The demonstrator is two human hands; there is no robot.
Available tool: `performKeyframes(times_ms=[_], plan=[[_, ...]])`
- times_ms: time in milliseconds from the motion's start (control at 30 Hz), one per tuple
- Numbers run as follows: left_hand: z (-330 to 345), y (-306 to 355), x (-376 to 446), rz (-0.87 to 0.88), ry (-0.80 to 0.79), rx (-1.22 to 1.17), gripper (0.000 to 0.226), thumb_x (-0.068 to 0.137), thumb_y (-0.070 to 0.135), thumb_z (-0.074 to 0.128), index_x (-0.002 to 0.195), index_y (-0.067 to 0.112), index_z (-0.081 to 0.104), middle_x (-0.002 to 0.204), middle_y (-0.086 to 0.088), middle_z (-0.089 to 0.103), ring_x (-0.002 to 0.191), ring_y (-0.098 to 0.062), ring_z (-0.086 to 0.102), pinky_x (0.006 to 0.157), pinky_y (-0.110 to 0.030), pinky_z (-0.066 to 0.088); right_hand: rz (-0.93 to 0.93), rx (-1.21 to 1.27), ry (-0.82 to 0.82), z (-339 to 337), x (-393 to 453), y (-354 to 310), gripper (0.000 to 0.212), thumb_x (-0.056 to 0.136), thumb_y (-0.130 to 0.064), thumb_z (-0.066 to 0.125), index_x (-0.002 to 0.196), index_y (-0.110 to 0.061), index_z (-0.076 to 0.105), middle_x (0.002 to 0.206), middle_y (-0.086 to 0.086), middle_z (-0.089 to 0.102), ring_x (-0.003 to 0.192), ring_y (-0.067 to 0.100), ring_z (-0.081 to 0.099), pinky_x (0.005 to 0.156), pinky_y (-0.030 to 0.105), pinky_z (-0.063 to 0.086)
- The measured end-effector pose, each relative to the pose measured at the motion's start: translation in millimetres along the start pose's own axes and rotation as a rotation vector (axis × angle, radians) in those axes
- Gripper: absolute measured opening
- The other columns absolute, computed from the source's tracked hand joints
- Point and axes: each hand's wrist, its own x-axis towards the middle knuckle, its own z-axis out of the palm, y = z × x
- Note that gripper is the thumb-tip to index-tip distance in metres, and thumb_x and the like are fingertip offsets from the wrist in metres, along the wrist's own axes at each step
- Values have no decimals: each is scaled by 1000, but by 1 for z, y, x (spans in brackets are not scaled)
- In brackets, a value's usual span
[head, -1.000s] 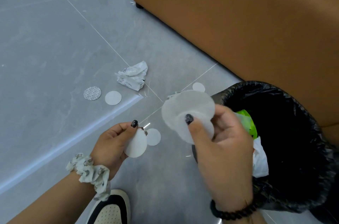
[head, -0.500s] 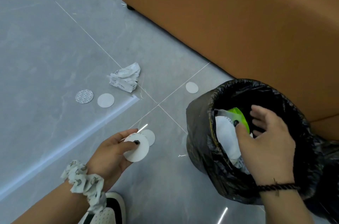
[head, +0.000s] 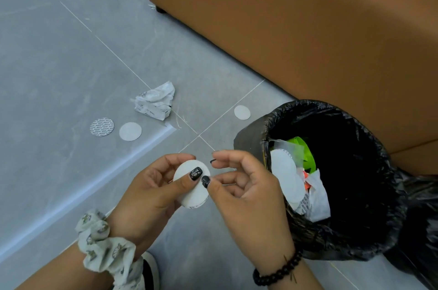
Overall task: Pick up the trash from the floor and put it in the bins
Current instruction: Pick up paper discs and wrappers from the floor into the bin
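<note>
Two hands meet in front of us over the grey floor point(head: 59, 64). Our left hand point(head: 151, 192) holds a white disc point(head: 189, 192), thumb pressed on its face and fingers curled behind it. Our right hand point(head: 246, 192) comes in beside it, its thumb touching the disc's right edge and its fingers curled loosely above; we cannot tell whether it has truly pinched the disc or only touches it.

Just right of the hands stands the bin point(head: 355, 230), lined with a black bag and open at the top. Inside it we see white discs, a crumpled wrapper and something bright green.

Trash lies on the floor beyond the hands: a crumpled wrapper point(head: 155, 104) on the tile joint, a patterned disc point(head: 102, 127) and a plain disc point(head: 130, 131) just beside each other to its left, and another plain disc point(head: 242, 112) near the bin's far side.

Behind the bin runs a brown sofa point(head: 296, 16). A scrunchie point(head: 106, 244) sits on our left wrist, a bead bracelet point(head: 277, 270) on the right, and a shoe point(head: 149, 273) shows between our arms.
</note>
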Motion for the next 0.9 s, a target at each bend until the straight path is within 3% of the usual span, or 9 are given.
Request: performKeyframes(times_ms=[100, 233, 333, 400, 533, 600, 767, 900], plan=[[4, 1, -1, 6, -8, -5, 67, 33, 39, 94, 91, 12, 72, 91, -14, 70, 75, -21, 67, 62, -28, 56, -26, -7, 24, -7, 5, -2, 40, 75, 7, 66, 91, -30, 67, 91, -11, 68, 70, 9, 67, 66, 23, 55], [3, 2, 1, -30, 55, 78, 72, 30, 37, 91, 95, 15, 71, 95, -6, 73, 75, -15, 69, 59, -23, 54, -74, 12, 359, -39, 18, -7, 33, 75, 7, 68, 92, -21, 68, 87, -8, 71, 71, 3, 67, 62, 14, 52], [-1, -2, 2, -91, 83, 95, 47, 57, 26, 75, 102, 15, 68, 96, -3, 73, 73, -11, 68, 64, -26, 52, -87, -92, 560, -63, 23, 1, 30, 78, 2, 67, 92, -25, 67, 96, -8, 69, 76, 1, 66, 60, 8, 49], [-3, -6, 4, -122, 90, 106, 40, 65, 25, 65, 104, 14, 67, 96, -3, 73, 73, -11, 67, 67, -28, 48, -66, -160, 632, -74, 26, 11, 30, 79, -2, 66, 89, -30, 65, 102, -7, 67, 78, 1, 66, 61, 7, 50], [-17, -19, 16, -196, 124, 164, 30, 77, 18, 69, 106, 12, 67, 96, -4, 73, 73, -14, 66, 68, -28, 47, 12, -298, 605, -81, 31, 24, 25, 79, -7, 66, 90, -30, 64, 106, -3, 64, 90, 7, 63, 74, 25, 54], [-27, -27, 25, -230, 178, 222, 20, 89, 11, 61, 107, 11, 66, 97, -5, 73, 75, -15, 66, 69, -28, 47, -18, -324, 624, -76, 29, 21, 25, 78, -7, 65, 92, -28, 65, 108, -5, 60, 95, 8, 60, 82, 29, 51], [-56, -43, 50, -295, 301, 417, 17, 90, 3, 55, 102, 11, 64, 103, -10, 68, 79, -19, 63, 68, -27, 46, -335, -276, 575, -40, 21, 6, 27, 79, 4, 63, 89, -21, 67, 102, -7, 61, 97, 7, 59, 86, 16, 46], [-70, -54, 67, -310, 335, 506, 14, 88, 3, 59, 91, 16, 62, 93, -8, 66, 76, -18, 62, 64, -26, 46, -583, -208, 323, 10, 13, 16, 22, 76, 10, 59, 85, -8, 68, 90, -1, 64, 89, 6, 61, 81, 17, 47]])
